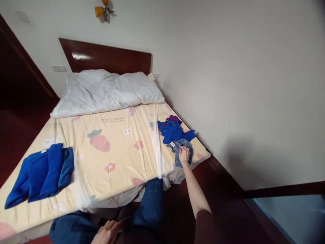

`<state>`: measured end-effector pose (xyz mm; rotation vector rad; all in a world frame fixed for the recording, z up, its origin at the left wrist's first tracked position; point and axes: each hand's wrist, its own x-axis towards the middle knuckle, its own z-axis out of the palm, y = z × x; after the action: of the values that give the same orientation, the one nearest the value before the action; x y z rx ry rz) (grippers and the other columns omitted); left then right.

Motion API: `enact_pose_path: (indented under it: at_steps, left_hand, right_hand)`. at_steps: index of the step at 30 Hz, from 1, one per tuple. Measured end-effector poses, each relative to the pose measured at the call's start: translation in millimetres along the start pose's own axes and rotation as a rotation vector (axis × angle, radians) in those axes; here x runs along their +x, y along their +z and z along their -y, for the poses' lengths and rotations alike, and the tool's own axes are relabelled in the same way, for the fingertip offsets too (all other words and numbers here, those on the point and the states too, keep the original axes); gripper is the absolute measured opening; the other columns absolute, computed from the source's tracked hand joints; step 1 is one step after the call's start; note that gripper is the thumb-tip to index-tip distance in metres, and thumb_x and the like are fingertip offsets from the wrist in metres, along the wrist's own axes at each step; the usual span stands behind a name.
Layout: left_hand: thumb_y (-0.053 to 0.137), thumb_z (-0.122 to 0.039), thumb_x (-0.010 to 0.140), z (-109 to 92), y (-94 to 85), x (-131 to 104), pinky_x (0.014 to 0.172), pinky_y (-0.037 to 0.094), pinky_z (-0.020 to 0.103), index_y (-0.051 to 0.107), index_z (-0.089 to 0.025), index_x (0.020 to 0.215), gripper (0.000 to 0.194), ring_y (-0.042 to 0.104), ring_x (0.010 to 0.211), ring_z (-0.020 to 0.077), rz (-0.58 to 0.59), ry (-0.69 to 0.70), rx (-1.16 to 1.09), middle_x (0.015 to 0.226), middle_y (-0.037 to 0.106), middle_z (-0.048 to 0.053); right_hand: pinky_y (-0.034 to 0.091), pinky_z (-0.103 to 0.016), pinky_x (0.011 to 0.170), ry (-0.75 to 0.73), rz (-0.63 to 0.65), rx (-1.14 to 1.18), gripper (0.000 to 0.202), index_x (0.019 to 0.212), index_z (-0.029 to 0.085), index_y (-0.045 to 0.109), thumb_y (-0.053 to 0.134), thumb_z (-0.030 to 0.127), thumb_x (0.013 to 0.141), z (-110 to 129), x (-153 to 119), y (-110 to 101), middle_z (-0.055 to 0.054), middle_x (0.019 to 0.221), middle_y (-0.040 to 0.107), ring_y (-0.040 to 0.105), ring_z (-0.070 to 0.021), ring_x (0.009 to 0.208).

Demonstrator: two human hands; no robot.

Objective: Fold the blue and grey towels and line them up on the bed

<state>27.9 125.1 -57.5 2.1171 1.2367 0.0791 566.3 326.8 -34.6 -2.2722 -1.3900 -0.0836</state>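
My right hand (184, 155) reaches out to the right edge of the bed, its fingers closed on a crumpled grey-blue garment (179, 159) with a white label. Just beyond, touching that garment, lies a bright blue garment (172, 131) in a heap, with purple cloth (174, 118) at its far side. My left hand (108, 232) rests low by my lap, fingers loosely bent and holding nothing that I can see. On the left side of the bed, away from both hands, folded blue clothes (44, 173) are laid out.
The bed (119, 135) has a yellow sheet with rabbit and carrot prints, crossed by white gauzy strips. A long white pillow (109, 89) lies against the dark wooden headboard (109, 56). A pale wall (241, 84) runs along the right. My knees are at the bed's near edge.
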Motion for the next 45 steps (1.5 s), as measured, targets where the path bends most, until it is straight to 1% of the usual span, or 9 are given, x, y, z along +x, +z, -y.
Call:
enact_pose_path:
  at_steps: [6, 12, 16, 19, 25, 31, 35, 39, 45]
  left_hand:
    - [0.04, -0.026, 0.1, -18.5, -31.6, 8.5, 0.093, 0.055, 0.037, 0.067, -0.027, 0.122, 0.035, 0.066, 0.106, 0.0241, -0.33, 0.134, 0.002, 0.115, 0.07, 0.009]
    - [0.042, -0.028, 0.103, -66.9, -69.3, 29.7, 0.115, 0.043, 0.043, 0.04, -0.027, 0.15, 0.047, 0.048, 0.138, 0.0229, -0.622, 0.182, -0.134, 0.151, 0.047, 0.011]
    - [0.046, -0.028, 0.101, -75.4, -86.9, 22.6, 0.107, 0.05, 0.039, 0.045, -0.024, 0.143, 0.042, 0.059, 0.123, 0.0209, -0.677, 0.18, -0.259, 0.135, 0.06, 0.011]
    - [0.049, -0.033, 0.1, -64.6, -92.7, 3.0, 0.091, 0.054, 0.035, 0.06, -0.02, 0.118, 0.025, 0.065, 0.099, 0.0202, -0.7, 0.097, -0.298, 0.107, 0.068, 0.009]
    - [0.057, -0.053, 0.094, -23.9, -95.4, -51.2, 0.077, 0.046, 0.031, 0.061, -0.02, 0.092, 0.034, 0.061, 0.082, 0.0203, -0.487, -0.105, -0.285, 0.088, 0.067, 0.004]
    - [0.054, -0.045, 0.093, 7.5, -110.2, -113.7, 0.07, 0.039, 0.026, 0.054, -0.021, 0.079, 0.027, 0.058, 0.075, 0.0184, -0.301, -0.257, -0.252, 0.076, 0.061, -0.001]
    - [0.047, -0.03, 0.092, 21.1, -124.5, -149.1, 0.063, 0.034, 0.025, 0.048, -0.022, 0.074, 0.02, 0.053, 0.065, 0.0168, -0.393, -0.302, -0.089, 0.066, 0.055, -0.002]
    - [0.045, -0.019, 0.09, 28.0, -133.8, -173.0, 0.057, 0.03, 0.023, 0.045, -0.022, 0.073, 0.017, 0.047, 0.057, 0.0131, -0.603, -0.243, 0.094, 0.063, 0.05, -0.004]
    - [0.043, -0.008, 0.09, 31.7, -144.2, -188.7, 0.056, 0.03, 0.021, 0.049, -0.021, 0.075, 0.02, 0.046, 0.057, 0.0096, -0.762, -0.162, 0.333, 0.067, 0.047, -0.003]
  right_hand:
    - [0.044, -0.042, 0.099, -0.494, -0.048, 0.434, 0.025, 0.092, 0.021, 0.075, 0.051, 0.019, 0.096, 74.0, -71.0, -29.7, -0.008, 0.099, 0.074, 0.06, -0.025, 0.106]
    - [0.053, -0.034, 0.091, -0.793, 0.415, 0.868, 0.02, 0.103, 0.024, 0.07, 0.052, 0.018, 0.098, 202.5, -180.9, -58.4, -0.005, 0.098, 0.071, 0.066, -0.0188, 0.097]
    - [0.055, -0.032, 0.091, -1.044, 0.634, 0.999, 0.025, 0.108, 0.025, 0.071, 0.051, 0.014, 0.098, 265.7, -217.4, -75.4, -0.005, 0.101, 0.071, 0.067, -0.0175, 0.1]
    - [0.056, -0.03, 0.088, -1.134, 0.684, 0.999, 0.025, 0.107, 0.025, 0.071, 0.051, 0.013, 0.098, 287.1, -222.0, -81.0, -0.005, 0.101, 0.071, 0.068, -0.0165, 0.098]
    - [0.054, -0.028, 0.082, -1.124, 0.743, 0.846, 0.025, 0.105, 0.023, 0.07, 0.048, 0.012, 0.1, 279.0, -222.0, -82.4, -0.005, 0.1, 0.07, 0.068, -0.0159, 0.094]
    - [0.048, -0.034, 0.097, -1.06, 0.788, 0.755, 0.017, 0.102, 0.024, 0.068, 0.051, 0.02, 0.101, 263.5, -232.3, -88.2, -0.002, 0.098, 0.073, 0.068, -0.0154, 0.092]
    - [0.05, -0.03, 0.087, -0.982, 0.906, 0.68, 0.009, 0.103, 0.025, 0.069, 0.065, 0.026, 0.094, 254.9, -244.5, -80.4, -0.001, 0.097, 0.072, 0.066, -0.0147, 0.083]
    - [0.048, -0.024, 0.071, -0.983, 1.14, 0.477, 0.018, 0.101, 0.024, 0.074, 0.077, 0.031, 0.084, 236.8, -265.6, -55.5, 0.0, 0.091, 0.072, 0.063, -0.015, 0.075]
    - [0.048, -0.027, 0.083, -0.923, 1.321, 0.072, 0.019, 0.102, 0.024, 0.075, 0.073, 0.027, 0.083, 180.5, -298.9, -4.1, -0.003, 0.099, 0.074, 0.068, -0.0216, 0.096]
